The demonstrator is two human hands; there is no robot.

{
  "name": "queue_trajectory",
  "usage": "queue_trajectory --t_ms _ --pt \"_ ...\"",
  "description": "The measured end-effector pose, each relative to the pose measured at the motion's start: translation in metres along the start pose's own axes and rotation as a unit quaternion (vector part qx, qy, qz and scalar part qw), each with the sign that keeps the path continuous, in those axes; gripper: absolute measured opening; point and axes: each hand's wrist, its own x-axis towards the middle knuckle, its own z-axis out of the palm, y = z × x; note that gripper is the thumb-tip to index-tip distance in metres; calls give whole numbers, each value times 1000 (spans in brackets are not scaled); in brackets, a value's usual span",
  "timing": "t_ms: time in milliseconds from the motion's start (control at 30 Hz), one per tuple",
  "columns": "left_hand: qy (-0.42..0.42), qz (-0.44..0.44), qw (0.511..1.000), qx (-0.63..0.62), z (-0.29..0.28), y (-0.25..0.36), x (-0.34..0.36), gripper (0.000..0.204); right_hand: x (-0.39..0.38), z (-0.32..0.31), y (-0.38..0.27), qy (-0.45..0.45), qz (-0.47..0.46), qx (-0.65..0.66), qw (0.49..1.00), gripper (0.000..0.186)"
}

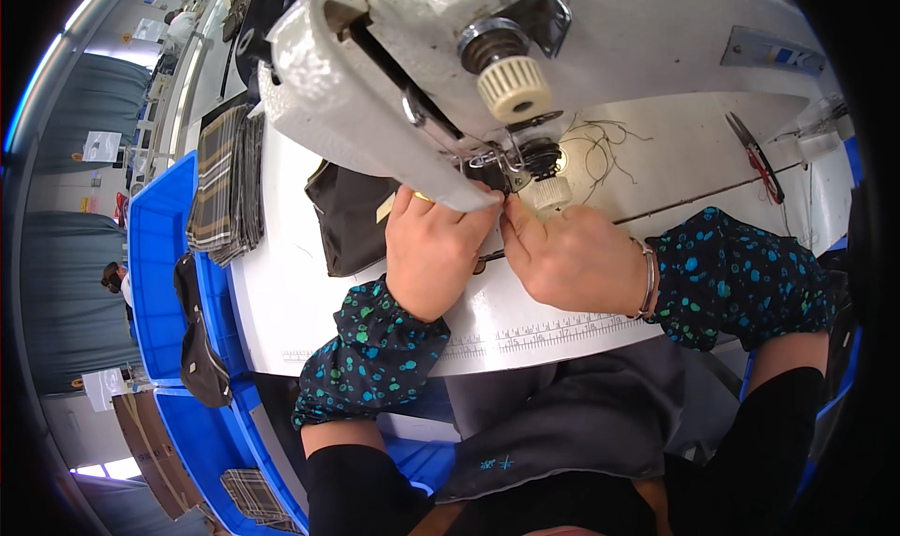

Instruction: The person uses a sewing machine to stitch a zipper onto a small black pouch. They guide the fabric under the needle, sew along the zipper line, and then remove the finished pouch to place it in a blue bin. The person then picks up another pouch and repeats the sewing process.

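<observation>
A dark brown fabric piece (349, 225) lies on the white sewing table, its right part under the needle area of a white sewing machine (375, 114). My left hand (431, 255) is closed on this fabric just left of the presser foot, its fingertips partly hidden by the machine's head. From the right, my right hand (577, 259) pinches the fabric's edge with thumb and forefinger close to the needle. The two hands almost meet there. Patterned sleeve covers reach both wrists, and the right one bears a metal bangle.
Loose dark thread (605, 151) lies behind my right hand. Red-handled scissors (757, 159) rest at the far right. Folded plaid fabric (225, 184) is stacked at the left, beside blue bins (159, 255). A printed ruler (534, 334) runs along the table's front edge.
</observation>
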Motion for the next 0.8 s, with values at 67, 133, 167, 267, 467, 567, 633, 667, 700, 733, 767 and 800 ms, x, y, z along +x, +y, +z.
queue_trajectory --t_ms 67,133,167,267,467,567,633,667,700,733,767,800 --pt "-7 -8 1000 -13 0 1 0 26 -2 7 -3 54 -4 -9 999 27" --pt "-11 -11 1000 -18 0 2 0 26 -2 9 -5 82 -8 -11 997 24" --pt "-11 -10 1000 -18 1 3 0 25 -2 7 -5 84 -10 -8 996 23" --pt "-18 -10 1000 -10 0 2 -3 23 -3 3 -6 49 -7 -8 999 29" --pt "-23 -11 1000 -3 -4 3 -1 20 -2 3 -5 74 -1 4 997 25" --pt "3 -4 1000 -7 -1 5 1 20 -3 2 -6 69 -4 -8 998 26" --pt "9 -1 1000 -6 -1 5 1 21 -3 2 -5 70 -4 -11 997 27" --pt "4 -2 1000 -3 -2 5 2 22 -3 1 -5 73 -4 -10 997 26" --pt "-1 -4 1000 -1 -2 5 2 23 -3 0 -4 75 -4 -10 997 26" --pt "8 -6 1000 -7 -2 4 2 24 -2 0 -3 81 7 -14 997 25" --pt "18 -8 1000 -13 -1 1 3 25 -2 0 -2 87 18 -19 996 25" --pt "28 -11 999 -19 -1 -1 3 26 -1 0 -2 92 28 -23 995 25"
